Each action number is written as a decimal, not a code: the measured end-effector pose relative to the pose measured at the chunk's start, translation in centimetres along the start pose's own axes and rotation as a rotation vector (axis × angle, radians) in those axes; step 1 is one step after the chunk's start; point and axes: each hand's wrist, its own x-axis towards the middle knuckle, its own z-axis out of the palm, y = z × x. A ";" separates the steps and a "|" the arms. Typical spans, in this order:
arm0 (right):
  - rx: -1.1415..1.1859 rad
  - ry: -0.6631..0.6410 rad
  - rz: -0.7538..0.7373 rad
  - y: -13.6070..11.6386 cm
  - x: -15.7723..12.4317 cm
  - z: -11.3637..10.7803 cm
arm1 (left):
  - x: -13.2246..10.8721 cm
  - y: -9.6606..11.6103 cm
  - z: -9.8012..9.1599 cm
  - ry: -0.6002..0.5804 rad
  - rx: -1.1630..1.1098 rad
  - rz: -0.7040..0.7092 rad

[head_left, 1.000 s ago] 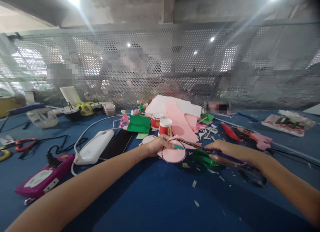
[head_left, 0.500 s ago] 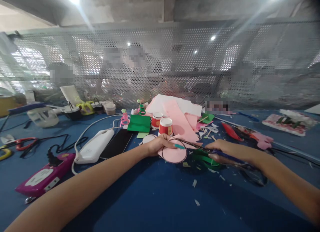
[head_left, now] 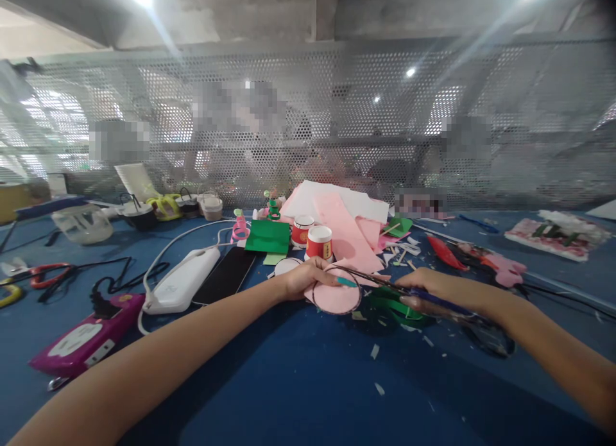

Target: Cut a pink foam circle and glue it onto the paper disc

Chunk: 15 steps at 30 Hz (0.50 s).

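My left hand [head_left: 312, 279] pinches a pink paper piece [head_left: 337, 298] that bears a dark drawn circle. A small teal patch [head_left: 346, 282] shows beside my left thumb; I cannot make out what it is. Closed around scissors [head_left: 433, 298] with dark blue handles is my right hand [head_left: 418, 291]. Their dark blades point left and lie across the upper edge of the pink piece. Under my right hand there is a green ring-like piece [head_left: 402, 310], partly hidden. Just behind my left hand stand two red and white paper cups [head_left: 319, 244], and a white disc [head_left: 287, 266] with a dark outline lies beside it.
Pink and white sheets [head_left: 344, 224] are piled behind the cups, with paper scraps [head_left: 375, 351] scattered nearby. On the left are a green card box [head_left: 267, 237], a black phone [head_left: 226, 276], a white power bank [head_left: 185, 282] and a purple power strip [head_left: 89, 337] with cables. A perforated screen [head_left: 308, 138] borders the blue table.
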 end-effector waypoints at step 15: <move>-0.021 -0.003 0.090 0.9 0.1 0.1 | 0.0 0.3 0.1 -0.037 0.036 -0.012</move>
